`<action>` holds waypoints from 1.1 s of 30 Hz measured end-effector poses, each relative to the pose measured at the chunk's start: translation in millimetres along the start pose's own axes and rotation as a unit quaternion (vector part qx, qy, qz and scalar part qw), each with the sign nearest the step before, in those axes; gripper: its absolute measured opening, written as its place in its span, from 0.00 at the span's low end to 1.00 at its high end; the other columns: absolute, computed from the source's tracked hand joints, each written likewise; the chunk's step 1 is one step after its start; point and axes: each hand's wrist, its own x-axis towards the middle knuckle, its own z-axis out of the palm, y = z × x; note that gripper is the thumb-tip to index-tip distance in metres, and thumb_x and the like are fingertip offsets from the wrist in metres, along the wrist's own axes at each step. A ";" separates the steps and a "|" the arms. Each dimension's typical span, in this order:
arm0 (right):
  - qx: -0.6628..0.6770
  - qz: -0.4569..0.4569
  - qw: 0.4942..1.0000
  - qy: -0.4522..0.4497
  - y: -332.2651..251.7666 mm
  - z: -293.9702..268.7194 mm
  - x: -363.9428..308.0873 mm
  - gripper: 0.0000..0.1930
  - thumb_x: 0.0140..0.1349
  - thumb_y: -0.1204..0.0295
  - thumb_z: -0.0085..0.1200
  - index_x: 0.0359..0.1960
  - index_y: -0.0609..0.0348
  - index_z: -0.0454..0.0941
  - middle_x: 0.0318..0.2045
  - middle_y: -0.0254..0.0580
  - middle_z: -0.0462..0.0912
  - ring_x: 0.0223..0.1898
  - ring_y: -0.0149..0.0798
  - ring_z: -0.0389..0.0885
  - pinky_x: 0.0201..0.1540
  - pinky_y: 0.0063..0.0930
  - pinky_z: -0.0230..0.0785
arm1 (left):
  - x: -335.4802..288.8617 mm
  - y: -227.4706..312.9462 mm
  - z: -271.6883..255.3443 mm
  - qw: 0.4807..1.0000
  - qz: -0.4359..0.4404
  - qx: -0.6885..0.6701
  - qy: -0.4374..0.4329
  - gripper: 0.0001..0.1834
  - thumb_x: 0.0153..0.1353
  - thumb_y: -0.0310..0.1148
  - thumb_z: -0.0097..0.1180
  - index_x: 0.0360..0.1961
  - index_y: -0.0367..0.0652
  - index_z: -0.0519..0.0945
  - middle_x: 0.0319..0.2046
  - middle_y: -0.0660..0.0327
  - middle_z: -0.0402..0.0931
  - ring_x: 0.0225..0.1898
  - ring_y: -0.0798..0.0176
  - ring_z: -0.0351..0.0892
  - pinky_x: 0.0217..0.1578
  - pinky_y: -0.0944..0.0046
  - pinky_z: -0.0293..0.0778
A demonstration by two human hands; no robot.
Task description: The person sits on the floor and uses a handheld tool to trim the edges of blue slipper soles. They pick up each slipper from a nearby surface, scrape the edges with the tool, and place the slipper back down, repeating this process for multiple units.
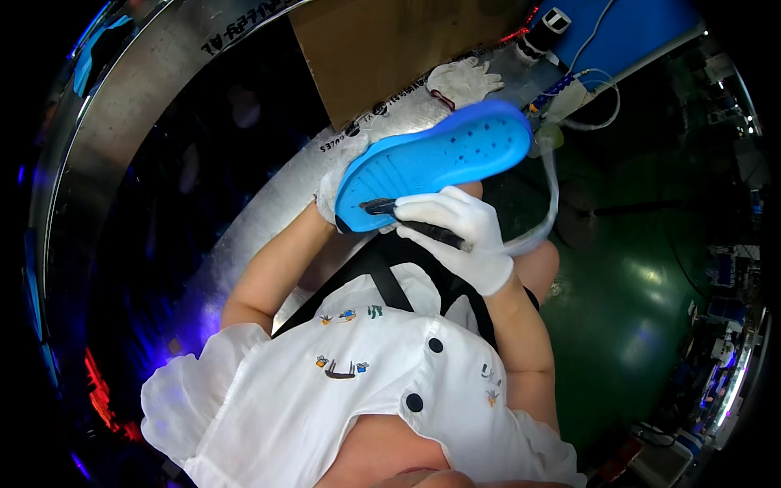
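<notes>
A blue foam shoe (435,159), shaped like a clog, is tilted in front of me with a patch of small holes at its far right end and grooves toward its near left end. My left hand (329,189), in a white glove, grips the near left end from the side; most of its fingers are hidden behind the shoe. My gloved right hand (465,228) is closed round a black-handled brush (380,208). Its dark tip meets the shoe's surface near the left end. A translucent hose (550,199) curves up from beside my right hand.
A scuffed metal ledge (272,195) curves along the left. On it lie a spare white glove (465,80) and a brown cardboard sheet (399,53). A blue segmented tube (556,93) stands beyond the shoe, by a blue panel (622,32). Green floor (622,301) spreads to the right.
</notes>
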 end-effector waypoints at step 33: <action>-0.235 -0.118 0.964 -0.025 -28.4 -33.2 2.9 0.15 0.46 0.72 0.60 0.38 0.46 0.84 0.43 0.31 0.86 0.23 0.34 0.75 0.23 0.26 0.71 | -2.4 62.2 80.4 0.825 -0.045 0.503 0.255 0.27 0.68 0.53 0.53 0.61 0.48 0.76 0.54 0.57 0.77 0.52 0.63 0.79 0.55 0.65 0.75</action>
